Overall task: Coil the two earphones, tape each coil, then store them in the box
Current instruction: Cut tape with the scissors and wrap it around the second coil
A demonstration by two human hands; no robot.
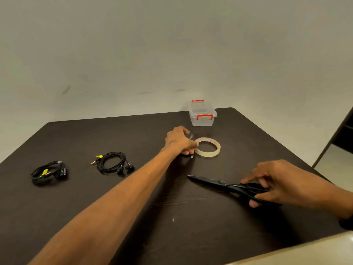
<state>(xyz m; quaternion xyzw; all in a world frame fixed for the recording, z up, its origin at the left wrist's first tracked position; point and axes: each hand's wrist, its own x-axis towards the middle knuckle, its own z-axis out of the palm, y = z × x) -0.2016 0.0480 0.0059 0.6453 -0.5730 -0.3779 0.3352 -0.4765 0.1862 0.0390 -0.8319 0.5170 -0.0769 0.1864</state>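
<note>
Head view: left hand (179,140) grips the tape (208,146) on the tabletop (133,217), seemingly pulling a strip; right hand (271,182) grasps scissors (225,183). Both coiled earphones (112,162) lie left, box (202,115) behind. Pin the roll, pull a short strip, cut cleanly.

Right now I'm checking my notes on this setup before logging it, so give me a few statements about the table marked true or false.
1. The right hand rests on the black scissors. True.
2. The left hand is at the tape roll. True.
3. Both earphones already sit inside the box. False: the left earphone coil and the right earphone coil lie on the table.
4. The box has blue latches. False: they are red.
5. The scissors lie between the two coils. False: they lie to the right of both.
</note>
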